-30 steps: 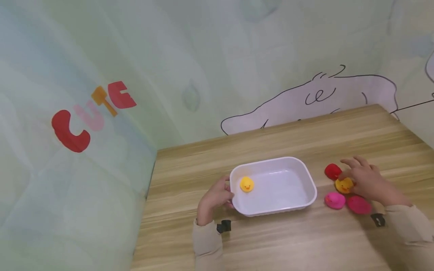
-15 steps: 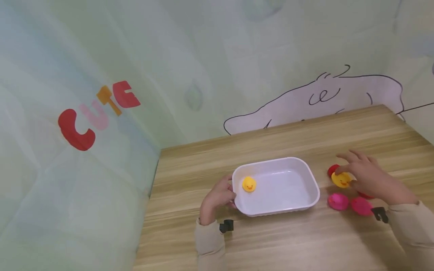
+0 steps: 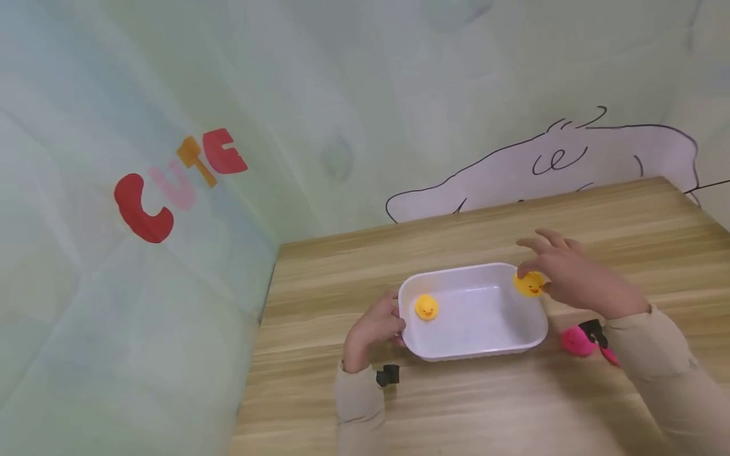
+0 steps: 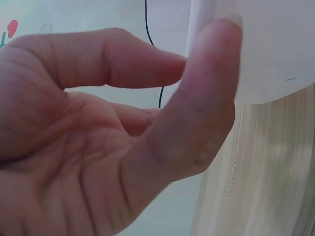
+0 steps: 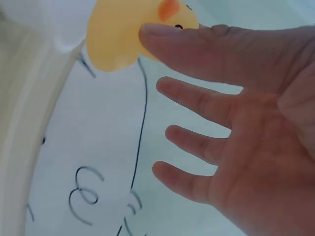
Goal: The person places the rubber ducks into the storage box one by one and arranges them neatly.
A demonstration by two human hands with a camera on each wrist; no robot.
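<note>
My left hand (image 3: 376, 326) grips the left rim of a white plastic tray (image 3: 485, 349); the left wrist view has thumb and finger pinching the tray's wall (image 4: 275, 54). Inside the tray, near its left end, sits a yellow rubber duck (image 3: 426, 308). A second yellow rubber duck (image 3: 528, 285) is pinched between the thumb and a finger of my right hand (image 3: 582, 278), and overlaps the tray's right rim in the head view. Close up, the right wrist view shows the thumb across this duck (image 5: 110, 37), the other fingers spread apart.
A pink duck (image 3: 577, 342) rests on the wooden table (image 3: 456, 405) just right of the tray. Beside it, a red-pink duck (image 3: 610, 356) is mostly covered by the right sleeve (image 3: 650, 348) and wrist camera. Behind the table hangs a printed cloth (image 3: 342, 95).
My right hand has lifted the yellow duck off the group of ducks and carried it left to the tray's right end. The left hand has kept its grip on the tray.
</note>
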